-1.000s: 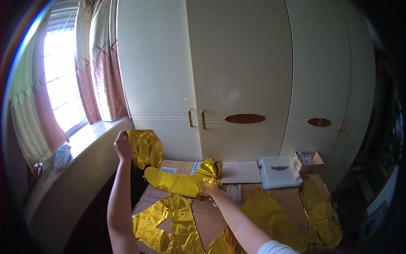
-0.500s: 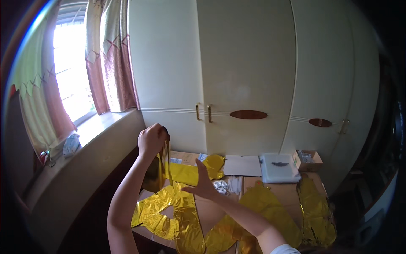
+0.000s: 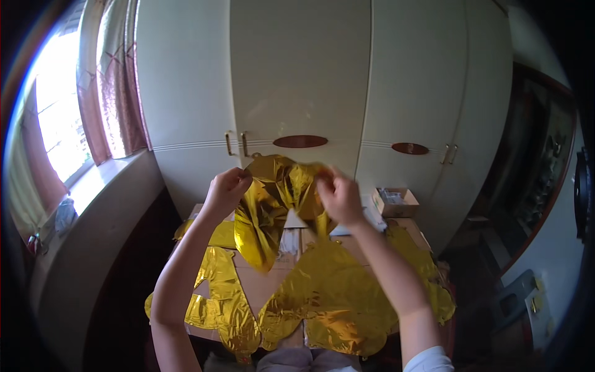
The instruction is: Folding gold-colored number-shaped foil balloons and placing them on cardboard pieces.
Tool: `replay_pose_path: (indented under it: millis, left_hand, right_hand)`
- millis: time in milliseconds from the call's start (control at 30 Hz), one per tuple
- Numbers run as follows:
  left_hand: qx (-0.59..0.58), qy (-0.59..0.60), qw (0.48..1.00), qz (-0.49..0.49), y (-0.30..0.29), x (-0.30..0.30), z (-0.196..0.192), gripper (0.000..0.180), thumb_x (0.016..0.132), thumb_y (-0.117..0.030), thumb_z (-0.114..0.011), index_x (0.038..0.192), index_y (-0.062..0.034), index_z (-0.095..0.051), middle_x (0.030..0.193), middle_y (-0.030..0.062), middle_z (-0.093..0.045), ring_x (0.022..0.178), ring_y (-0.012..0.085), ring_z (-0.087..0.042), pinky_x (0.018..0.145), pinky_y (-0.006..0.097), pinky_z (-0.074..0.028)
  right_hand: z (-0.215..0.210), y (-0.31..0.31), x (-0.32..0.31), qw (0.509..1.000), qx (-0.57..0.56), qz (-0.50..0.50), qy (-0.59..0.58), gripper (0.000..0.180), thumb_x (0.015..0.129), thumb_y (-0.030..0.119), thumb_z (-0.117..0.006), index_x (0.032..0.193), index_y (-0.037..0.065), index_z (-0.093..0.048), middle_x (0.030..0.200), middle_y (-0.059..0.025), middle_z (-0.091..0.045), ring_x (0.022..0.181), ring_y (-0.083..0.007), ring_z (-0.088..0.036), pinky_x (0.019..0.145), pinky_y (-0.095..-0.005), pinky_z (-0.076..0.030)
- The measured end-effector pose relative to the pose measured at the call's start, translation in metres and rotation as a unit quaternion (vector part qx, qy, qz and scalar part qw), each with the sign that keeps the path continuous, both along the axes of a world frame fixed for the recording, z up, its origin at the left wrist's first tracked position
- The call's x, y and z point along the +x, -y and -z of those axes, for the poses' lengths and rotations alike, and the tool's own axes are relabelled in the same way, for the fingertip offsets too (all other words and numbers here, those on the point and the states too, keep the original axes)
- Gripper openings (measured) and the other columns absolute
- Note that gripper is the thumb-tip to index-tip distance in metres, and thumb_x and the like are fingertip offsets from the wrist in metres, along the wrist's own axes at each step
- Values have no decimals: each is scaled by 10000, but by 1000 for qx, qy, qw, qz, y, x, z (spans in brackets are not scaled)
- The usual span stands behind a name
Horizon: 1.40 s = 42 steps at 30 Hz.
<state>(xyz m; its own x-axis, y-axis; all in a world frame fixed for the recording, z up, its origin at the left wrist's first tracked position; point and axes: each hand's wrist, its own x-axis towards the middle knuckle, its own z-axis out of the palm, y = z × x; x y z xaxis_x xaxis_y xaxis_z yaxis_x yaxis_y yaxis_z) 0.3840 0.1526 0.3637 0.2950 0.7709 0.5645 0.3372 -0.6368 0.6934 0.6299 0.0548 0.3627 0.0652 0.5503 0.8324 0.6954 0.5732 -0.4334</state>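
Gold foil balloon [image 3: 273, 204] held up w/ both arms raised, left hand [image 3: 226, 191] & right hand [image 3: 338, 195] gripping its top

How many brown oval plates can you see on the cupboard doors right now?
2. One brown oval plate sits on the middle door, just right of the paired brass handles; the other oval plate is on the right-hand door. The raised gold foil balloon may hide more.

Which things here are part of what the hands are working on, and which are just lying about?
In hand:
- left hand
- right hand
- crumpled gold foil balloon held up between both hands

Lying about:
- flat gold foil balloons spread on the table
- small open cardboard box
- cream wardrobe doors
- pink curtain
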Motion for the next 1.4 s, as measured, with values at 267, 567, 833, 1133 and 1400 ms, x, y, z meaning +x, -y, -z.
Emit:
replay_pose_path:
  millis: [267,567,833,1133,1400]
  left_hand:
    - [-76,-62,979,180,8,57,58,179,854,-142,-696,991,-28,-683,854,56,-708,784,102,-649,713,258,-519]
    - [-81,87,956,267,46,81,60,309,805,-173,-752,1036,-22,-613,955,52,-615,872,129,-590,773,263,-486]
    - [320,13,941,107,115,91,-4,244,635,-86,-833,820,-93,-674,978,57,-561,934,240,-521,750,344,-456]
    - [431,9,898,92,110,81,5,177,678,-123,-796,780,-118,-651,733,-31,-631,719,188,-535,665,331,-372]
    - [481,-11,871,98,114,77,-7,184,687,-147,-785,777,-128,-626,758,-33,-635,725,181,-535,659,330,-367]
  right_hand:
    - [-109,56,65,962,-200,23,185,212,896,61,-607,1094,-2,-645,934,-93,-715,803,-114,-643,769,-278,-497]
    - [-80,90,96,965,-210,-36,156,324,782,253,-770,1025,55,-686,848,-89,-721,743,-174,-682,718,-308,-514]
    - [-67,101,67,968,-195,-117,110,282,824,203,-745,1015,19,-649,760,-58,-686,674,-89,-606,637,-271,-484]
    - [-53,77,76,967,-208,-143,46,280,947,235,-603,823,-15,-585,568,0,-439,557,-53,-362,507,-267,-341]
    - [-70,85,66,964,-226,-112,84,134,924,110,-621,959,-19,-615,698,30,-578,622,-35,-474,561,-242,-412]
